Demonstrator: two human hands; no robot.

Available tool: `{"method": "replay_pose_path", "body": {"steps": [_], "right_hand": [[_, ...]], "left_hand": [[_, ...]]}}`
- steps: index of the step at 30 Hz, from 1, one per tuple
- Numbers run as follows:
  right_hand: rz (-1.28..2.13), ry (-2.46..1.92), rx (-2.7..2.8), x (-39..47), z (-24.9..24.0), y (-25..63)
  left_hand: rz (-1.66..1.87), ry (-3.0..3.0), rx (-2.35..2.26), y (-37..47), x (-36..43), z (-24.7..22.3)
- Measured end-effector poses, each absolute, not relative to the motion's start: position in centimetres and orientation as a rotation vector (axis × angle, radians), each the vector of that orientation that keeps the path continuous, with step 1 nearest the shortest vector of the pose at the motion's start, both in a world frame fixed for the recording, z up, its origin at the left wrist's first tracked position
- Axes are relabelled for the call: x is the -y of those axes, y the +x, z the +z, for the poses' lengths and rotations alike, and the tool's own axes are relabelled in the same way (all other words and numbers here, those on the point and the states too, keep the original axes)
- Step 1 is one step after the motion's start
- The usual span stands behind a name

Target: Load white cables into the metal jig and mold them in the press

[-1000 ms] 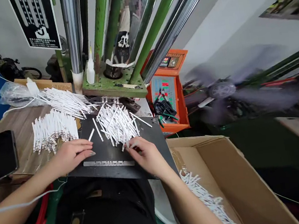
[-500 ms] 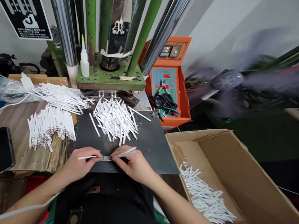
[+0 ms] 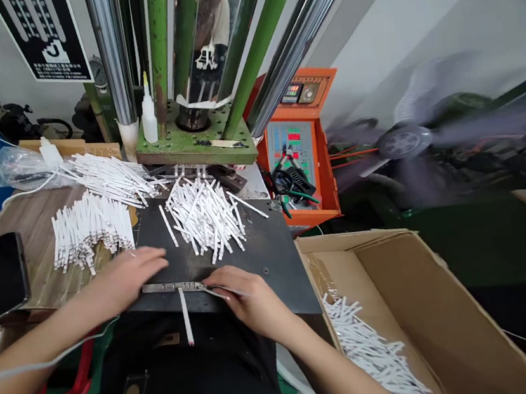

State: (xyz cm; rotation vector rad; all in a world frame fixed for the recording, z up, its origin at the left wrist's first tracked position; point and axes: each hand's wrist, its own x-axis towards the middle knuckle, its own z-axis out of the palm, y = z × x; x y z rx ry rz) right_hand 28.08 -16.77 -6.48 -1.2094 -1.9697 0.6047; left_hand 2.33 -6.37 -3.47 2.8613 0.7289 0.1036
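A narrow slotted metal bar (image 3: 159,288) lies near the front edge of the black plate. One white strip (image 3: 186,318) sits with its end at the bar and hangs toward my apron. My right hand (image 3: 251,297) is closed at the bar's right end, pinching another white strip (image 3: 229,289). My left hand (image 3: 133,273) is off the bar, above its left end, with fingers stretched out; its underside is hidden. Beyond the hands lies a loose pile of white strips (image 3: 205,213). A neater stack of strips (image 3: 89,225) is near my left hand.
A green press (image 3: 195,151) stands behind the plate, with a white bottle (image 3: 149,118) on it. An orange control box (image 3: 324,170) is right of it. A cardboard box (image 3: 400,295) holds strips at right; a phone (image 3: 0,277) lies left. A fan (image 3: 404,140) spins.
My left hand has moved off the bar, up and to the left, uncovering its left half. A white strip now hangs from the bar's middle. My right hand stays at the bar.
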Motion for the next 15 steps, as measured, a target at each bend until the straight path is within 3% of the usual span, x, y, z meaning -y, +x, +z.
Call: {"method": "replay_pose_path", "body": {"steps": [3,7,11,15], "right_hand": [[0.525,-1.244,1.78,17.1,-7.2,28.9],[0.446,-1.224,1.736,17.3,-8.2,28.6],[0.346,-1.118,1.865,17.5,-8.2,28.1],[0.28,-1.114,1.99,17.9,-8.2,27.9]], "left_hand": [[0.033,2.985,-0.968,-0.3,2.9,-3.1],[-0.092,2.996,-0.929,-0.3,0.9,-3.3],[0.051,2.923,-0.82,1.0,2.1,-4.0],[0.42,2.713,-0.833,0.8,4.4,-3.9]]}}
